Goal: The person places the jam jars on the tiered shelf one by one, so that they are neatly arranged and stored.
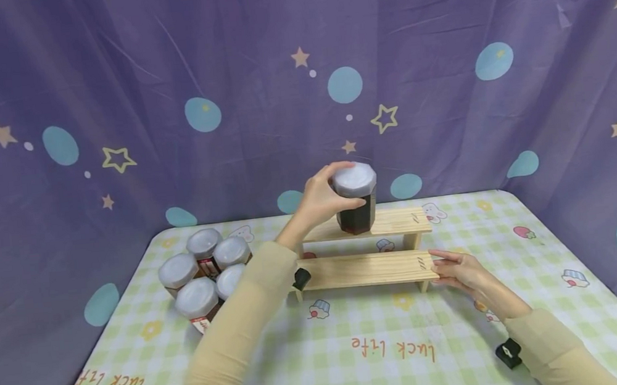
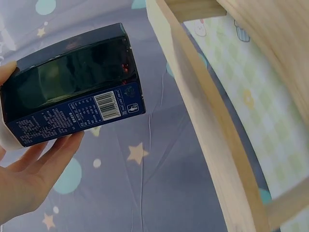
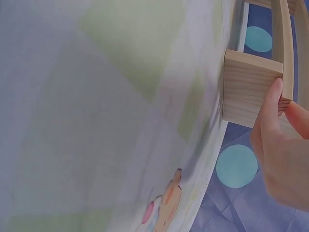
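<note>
Our left hand (image 1: 327,198) grips a white-lidded jar (image 1: 358,211) high up, likely keeping its bottom free, near the two-tier wooden rack's (image 1: 395,221) top; our right hand (image 1: 463,272) pinches the lower board (image 1: 363,269), presumably steadying it.

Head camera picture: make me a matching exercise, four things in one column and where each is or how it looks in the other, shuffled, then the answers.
Column one
1. Left hand
2. Right hand
3. Cluster of white-lidded jars
4. Curtain

Column two
A. Purple, patterned with stars and ovals
B. Touching the right end of the lower board of the two-tier wooden rack
C. On the left part of the checked tablecloth
D. Gripping a dark jar

Right pairs: 1-D, 2-B, 3-C, 4-A
</note>
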Demonstrator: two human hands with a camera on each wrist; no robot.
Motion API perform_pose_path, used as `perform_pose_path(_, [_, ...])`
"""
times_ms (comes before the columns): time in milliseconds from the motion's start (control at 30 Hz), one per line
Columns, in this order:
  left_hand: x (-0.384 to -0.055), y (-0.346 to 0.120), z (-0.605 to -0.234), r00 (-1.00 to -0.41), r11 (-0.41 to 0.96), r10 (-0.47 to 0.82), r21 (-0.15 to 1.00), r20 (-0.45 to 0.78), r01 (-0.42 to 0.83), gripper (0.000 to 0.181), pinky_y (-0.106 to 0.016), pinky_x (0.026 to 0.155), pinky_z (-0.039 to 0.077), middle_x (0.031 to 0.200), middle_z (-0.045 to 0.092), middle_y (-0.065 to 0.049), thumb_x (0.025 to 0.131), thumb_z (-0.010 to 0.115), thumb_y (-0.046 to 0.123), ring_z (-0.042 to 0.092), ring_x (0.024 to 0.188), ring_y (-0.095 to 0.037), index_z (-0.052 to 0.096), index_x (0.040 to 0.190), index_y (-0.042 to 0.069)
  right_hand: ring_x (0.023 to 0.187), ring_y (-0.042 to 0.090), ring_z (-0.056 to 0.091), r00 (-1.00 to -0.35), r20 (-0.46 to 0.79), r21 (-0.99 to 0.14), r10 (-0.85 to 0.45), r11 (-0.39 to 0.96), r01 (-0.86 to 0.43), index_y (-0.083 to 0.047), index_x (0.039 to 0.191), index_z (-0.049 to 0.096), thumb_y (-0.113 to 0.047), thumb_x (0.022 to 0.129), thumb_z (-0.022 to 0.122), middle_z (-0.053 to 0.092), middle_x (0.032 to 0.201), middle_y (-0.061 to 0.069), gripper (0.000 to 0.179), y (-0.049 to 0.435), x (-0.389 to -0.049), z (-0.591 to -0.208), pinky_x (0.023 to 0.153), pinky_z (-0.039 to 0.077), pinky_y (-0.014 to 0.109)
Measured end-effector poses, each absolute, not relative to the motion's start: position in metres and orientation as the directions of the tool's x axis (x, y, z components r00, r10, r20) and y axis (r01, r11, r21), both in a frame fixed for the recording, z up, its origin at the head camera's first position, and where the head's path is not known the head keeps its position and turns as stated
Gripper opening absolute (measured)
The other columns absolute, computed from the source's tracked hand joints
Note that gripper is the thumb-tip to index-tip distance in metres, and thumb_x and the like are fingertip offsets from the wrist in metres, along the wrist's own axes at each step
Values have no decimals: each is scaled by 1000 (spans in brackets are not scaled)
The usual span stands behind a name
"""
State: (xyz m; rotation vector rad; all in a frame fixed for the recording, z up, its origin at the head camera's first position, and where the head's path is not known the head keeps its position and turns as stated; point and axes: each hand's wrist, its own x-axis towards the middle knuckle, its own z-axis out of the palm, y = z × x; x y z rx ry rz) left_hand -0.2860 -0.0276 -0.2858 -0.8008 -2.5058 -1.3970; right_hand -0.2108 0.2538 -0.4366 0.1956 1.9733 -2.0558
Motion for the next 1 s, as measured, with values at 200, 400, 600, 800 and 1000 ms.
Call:
perform_pose_path(200, [-292,-9,-290,-822,413,395,720,410,558,64,-28,74,46,110,55,-6,62,79,22,54,92,-18,53,120,19,77,12,62,-950,-288,-955,-117,-34,294,7,136,21,0,85,54,56,91,2,61,254,-212,-436,75,50,31])
perform_pose_path(400, [-298,7,-297,-815,416,404,710,416,569,64,-26,75,46,112,55,-6,62,80,22,54,94,-18,53,120,18,77,12,62,-949,-291,-955,-119,-25,296,7,136,21,-1,85,55,56,93,3,62,254,-213,-437,75,50,31])
perform_pose_path(600, [-301,20,-303,-815,420,402,707,418,569,64,-25,75,45,110,55,-6,62,80,23,54,94,-17,53,120,19,77,13,62,-946,-297,-952,-128,-37,303,7,137,20,-1,85,54,57,91,1,62,254,-213,-438,76,50,31])
perform_pose_path(800, [-306,33,-307,-815,411,407,714,412,567,64,-24,76,45,112,55,-5,62,81,23,54,95,-16,54,120,20,78,13,62,-944,-297,-952,-141,-35,305,6,137,19,-1,86,53,56,93,1,62,256,-212,-437,78,49,33])
perform_pose_path(1000, [-308,44,-310,-818,425,406,708,408,564,65,-23,75,44,111,55,-5,61,81,24,54,94,-16,54,119,20,80,12,62,-944,-286,-955,-164,-28,294,6,138,17,-1,88,51,55,95,2,61,258,-211,-438,78,49,32])
